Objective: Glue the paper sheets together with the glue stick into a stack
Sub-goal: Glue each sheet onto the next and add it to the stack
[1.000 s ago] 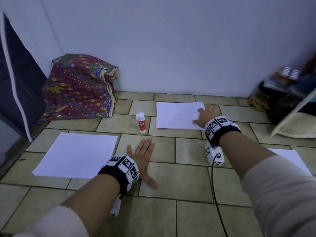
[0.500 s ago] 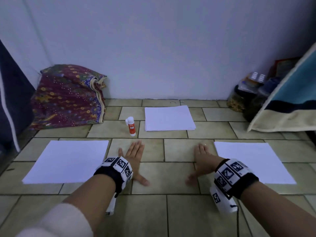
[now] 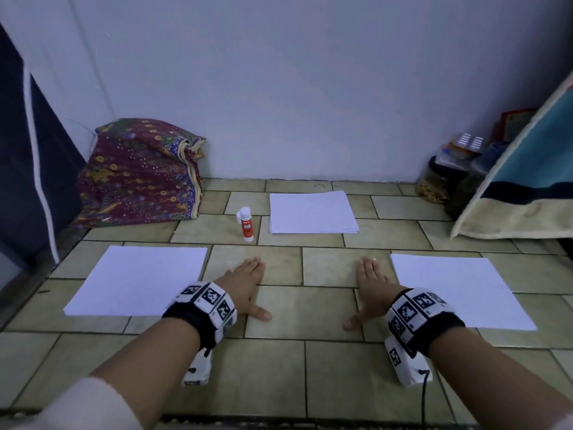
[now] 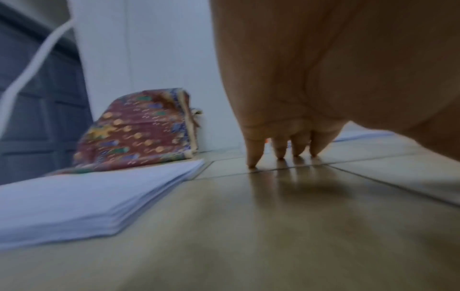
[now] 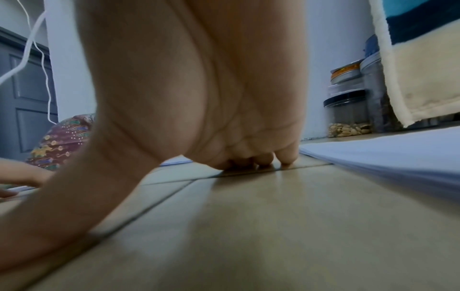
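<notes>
Three piles of white paper lie on the tiled floor: a left pile (image 3: pixel 139 279) (image 4: pixel 82 198), a right pile (image 3: pixel 459 290) (image 5: pixel 388 157) and a far pile (image 3: pixel 311 212) near the wall. A red and white glue stick (image 3: pixel 246 224) stands upright just left of the far pile. My left hand (image 3: pixel 248 282) (image 4: pixel 281 149) lies flat on the tiles between the left and right piles, fingers straight, holding nothing. My right hand (image 3: pixel 370 287) (image 5: pixel 248 157) lies flat beside the right pile, also holding nothing.
A folded patterned cloth (image 3: pixel 139 172) sits against the wall at the back left, beside a dark door (image 3: pixel 28 169). Jars (image 3: pixel 440 178) (image 5: pixel 348 116) and a hanging blue and cream towel (image 3: pixel 521 181) stand at the back right.
My right hand came back from the far pile and now rests flat on the floor beside the right pile. The left hand has stayed flat. The head view has risen and centred.
</notes>
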